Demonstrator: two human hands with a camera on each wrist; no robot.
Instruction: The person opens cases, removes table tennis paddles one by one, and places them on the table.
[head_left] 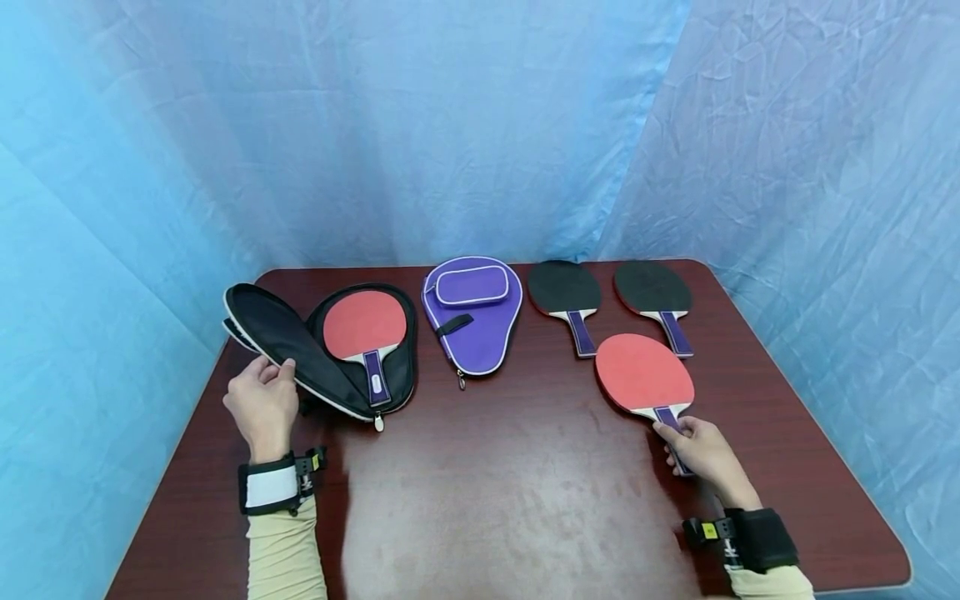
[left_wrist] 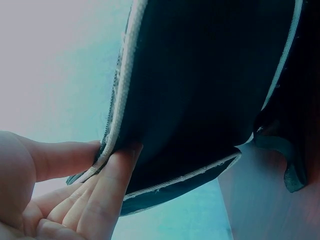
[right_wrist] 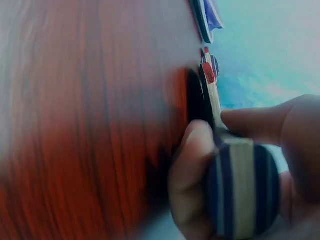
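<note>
At the left, my left hand (head_left: 262,408) pinches the white-piped edge of the raised cover of a black paddle case (head_left: 288,337). In the left wrist view, thumb and fingers grip that zippered edge, and the cover's dark inside (left_wrist: 200,75) faces the camera. A red-faced table tennis paddle (head_left: 363,321) lies in the case's other half, handle toward me. My right hand (head_left: 708,458) holds another table tennis paddle (head_left: 645,371) by its purple handle, red face up. The right wrist view shows its striped handle end (right_wrist: 242,190) between thumb and fingers.
A purple paddle case (head_left: 480,333) with a small front pocket lies at the back middle of the brown table (head_left: 525,483). To its right lie two black-faced paddles, one nearer the case (head_left: 564,286) and one farther right (head_left: 652,287). Blue cloth (head_left: 450,125) hangs behind the table.
</note>
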